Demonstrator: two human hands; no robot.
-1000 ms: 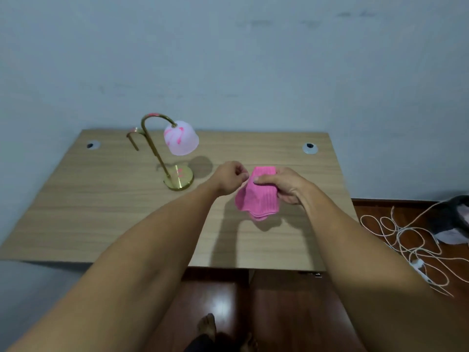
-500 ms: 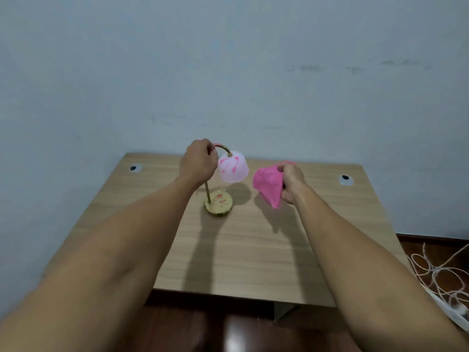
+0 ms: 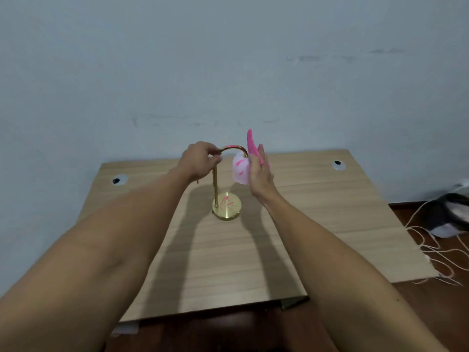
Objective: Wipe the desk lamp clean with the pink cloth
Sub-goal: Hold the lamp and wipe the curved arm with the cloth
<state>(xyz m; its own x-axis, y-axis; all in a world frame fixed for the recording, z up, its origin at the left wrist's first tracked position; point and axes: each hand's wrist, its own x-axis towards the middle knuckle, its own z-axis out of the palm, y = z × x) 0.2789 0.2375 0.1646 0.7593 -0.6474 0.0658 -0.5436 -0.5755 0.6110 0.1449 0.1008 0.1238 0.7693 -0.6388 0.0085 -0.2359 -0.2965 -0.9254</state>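
Head view: left hand [image 3: 200, 160] fingers grip the desk lamp [image 3: 226, 206] neck; right hand [image 3: 261, 175], fingers flat, presses pink cloth [image 3: 251, 144] onto the shade [image 3: 239, 170].

lamp base [image 3: 226, 206]: glossy brass metal | desk [image 3: 317, 212]: matt wood grain

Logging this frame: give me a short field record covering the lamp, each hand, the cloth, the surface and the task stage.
desk lamp: upright on the desk, pink marks on shade and base
left hand: grips the curved gold neck
right hand: fingers straight, presses the cloth against the shade
pink cloth: between right hand and shade, one end sticking up
desk: wooden, against the wall
stage: cloth at the shade; base marks not yet wiped
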